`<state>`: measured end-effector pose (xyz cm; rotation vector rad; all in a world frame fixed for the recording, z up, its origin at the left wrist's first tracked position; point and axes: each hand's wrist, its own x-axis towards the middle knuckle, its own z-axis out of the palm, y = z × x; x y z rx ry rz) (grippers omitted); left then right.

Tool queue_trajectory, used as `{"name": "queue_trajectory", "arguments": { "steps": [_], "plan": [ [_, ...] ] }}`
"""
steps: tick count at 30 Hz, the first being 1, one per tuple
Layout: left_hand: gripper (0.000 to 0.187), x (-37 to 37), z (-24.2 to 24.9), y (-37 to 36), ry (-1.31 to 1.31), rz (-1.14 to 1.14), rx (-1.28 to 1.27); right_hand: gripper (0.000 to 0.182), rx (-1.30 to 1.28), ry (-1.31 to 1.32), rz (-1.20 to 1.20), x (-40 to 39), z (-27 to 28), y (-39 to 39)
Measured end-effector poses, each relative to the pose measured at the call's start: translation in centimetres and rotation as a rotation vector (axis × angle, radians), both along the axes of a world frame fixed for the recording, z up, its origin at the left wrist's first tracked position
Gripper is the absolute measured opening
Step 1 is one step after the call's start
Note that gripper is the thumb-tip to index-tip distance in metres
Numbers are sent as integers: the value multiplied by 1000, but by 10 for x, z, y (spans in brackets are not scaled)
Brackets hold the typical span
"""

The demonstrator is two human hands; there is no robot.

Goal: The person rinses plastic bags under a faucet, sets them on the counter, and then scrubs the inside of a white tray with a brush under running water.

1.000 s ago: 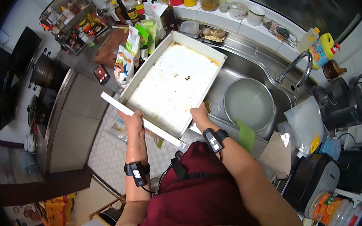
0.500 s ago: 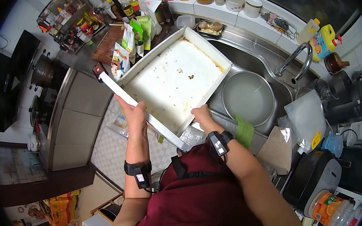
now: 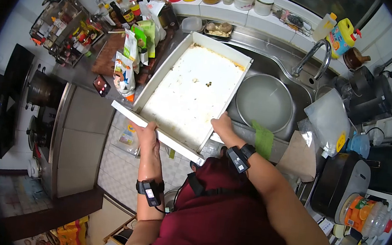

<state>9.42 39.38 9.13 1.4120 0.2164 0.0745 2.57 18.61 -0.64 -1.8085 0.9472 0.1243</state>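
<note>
A white drawer (image 3: 187, 91) with a dirty inside spans the space between my two hands, its far end over the counter and sink edge. Brown stains run along its far inner edge, and dark crumbs lie on its bottom. My left hand (image 3: 146, 135) grips the front panel from below. My right hand (image 3: 224, 126) is wrapped round the right side wall near the front corner. The undersides and some fingers of both hands are hidden by the drawer. To its right, a round grey basin (image 3: 265, 103) of water sits in the steel sink (image 3: 302, 92).
Seasoning packets (image 3: 125, 75) and a phone (image 3: 101, 85) lie left of the drawer, near a wooden cutting board (image 3: 105, 57). A faucet (image 3: 313, 58) arches over the sink. A green cloth (image 3: 263, 139) hangs on the sink's front edge. Bottles and cups line the back.
The drawer has turned and shifted slightly, its front panel swinging right and down. The phone, partly behind the panel earlier, now shows fully on the counter. Both hands keep their hold.
</note>
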Motion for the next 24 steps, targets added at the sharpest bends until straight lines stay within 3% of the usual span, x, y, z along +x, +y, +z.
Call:
{"name": "queue_trajectory", "arguments": {
  "steps": [17, 20, 22, 24],
  "plan": [
    [71, 7, -19, 18, 161, -38, -105, 46, -102, 9, -131, -8, -16, 10],
    [52, 9, -26, 26, 394, -100, -361, 45, -193, 2, -148, -8, -8, 10],
    [37, 17, -37, 38, 503, -232, -316, 44, -202, 38, -129, -5, -8, 9],
    [22, 19, -49, 42, 498, -217, -294, 42, -195, 23, -169, -3, -7, 12]
  ]
}}
